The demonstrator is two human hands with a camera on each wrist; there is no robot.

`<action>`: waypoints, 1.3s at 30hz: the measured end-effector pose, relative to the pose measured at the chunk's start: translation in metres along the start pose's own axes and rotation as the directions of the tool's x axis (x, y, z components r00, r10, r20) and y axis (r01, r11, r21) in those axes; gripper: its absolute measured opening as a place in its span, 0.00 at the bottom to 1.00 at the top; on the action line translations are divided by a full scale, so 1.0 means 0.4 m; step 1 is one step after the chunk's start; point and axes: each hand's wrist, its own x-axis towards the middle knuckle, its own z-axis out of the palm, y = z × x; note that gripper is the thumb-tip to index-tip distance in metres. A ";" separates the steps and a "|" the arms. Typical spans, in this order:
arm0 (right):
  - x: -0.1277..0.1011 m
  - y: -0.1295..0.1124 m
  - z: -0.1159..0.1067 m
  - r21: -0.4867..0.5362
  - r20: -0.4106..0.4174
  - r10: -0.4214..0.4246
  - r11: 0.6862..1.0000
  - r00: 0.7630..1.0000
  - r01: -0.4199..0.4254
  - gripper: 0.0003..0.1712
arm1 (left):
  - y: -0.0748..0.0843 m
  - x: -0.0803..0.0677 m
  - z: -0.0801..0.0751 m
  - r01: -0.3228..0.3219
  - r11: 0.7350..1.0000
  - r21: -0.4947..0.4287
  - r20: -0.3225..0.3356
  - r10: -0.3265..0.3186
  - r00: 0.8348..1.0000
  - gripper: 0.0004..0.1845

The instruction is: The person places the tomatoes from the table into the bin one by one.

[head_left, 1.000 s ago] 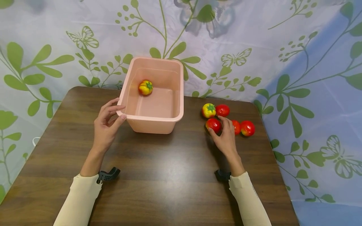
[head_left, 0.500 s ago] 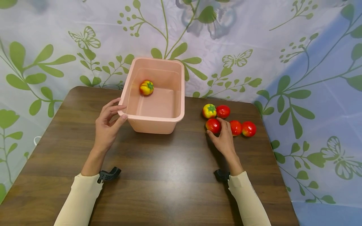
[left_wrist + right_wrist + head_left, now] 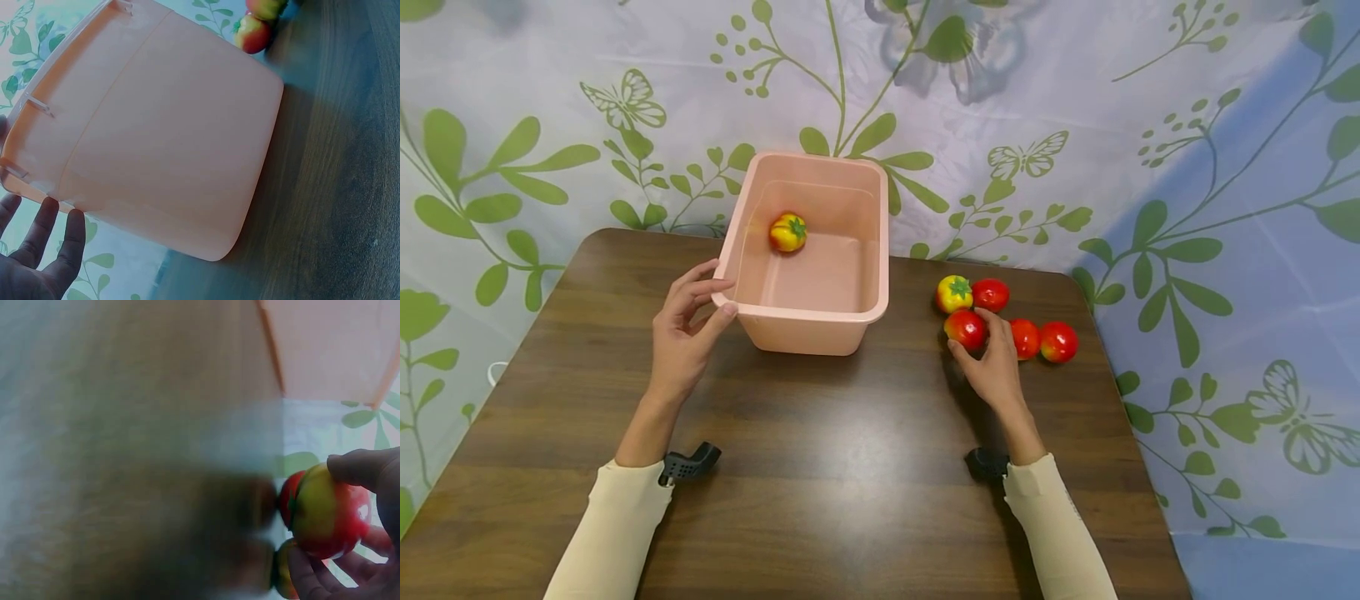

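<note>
While pink tub (image 3: 808, 250) is steadied at near-left rim corner by left hand (image 3: 683, 337), red tomato (image 3: 966, 328) right of tub is pinched by right hand (image 3: 996, 367). Pick-up step judged underway; lift, carry leftward over tub rim called for.

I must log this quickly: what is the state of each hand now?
Left hand: fingers curled on the pink tub rim, holding it.
Right hand: pinching a red tomato.

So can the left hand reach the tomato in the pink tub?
Probably yes. The left hand already holds the tub's near corner, the tub is open on top, and nothing covers the yellow-red tomato lying at its far end.
</note>
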 end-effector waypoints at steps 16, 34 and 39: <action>0.019 -0.110 -0.011 0.081 -0.018 -0.093 0.992 0.995 0.094 0.43 | 0.002 0.001 -0.002 0.000 1.000 0.018 -0.003 0.000 1.000 0.18; 0.056 -0.234 -0.012 0.151 -0.101 -0.220 0.961 0.970 0.234 0.42 | 0.001 -0.002 0.000 0.005 0.999 0.033 -0.005 -0.004 1.000 0.18; 0.061 -0.265 -0.013 0.182 -0.110 -0.225 0.953 0.968 0.243 0.41 | -0.002 -0.002 -0.002 -0.001 1.000 0.027 -0.009 0.002 1.000 0.18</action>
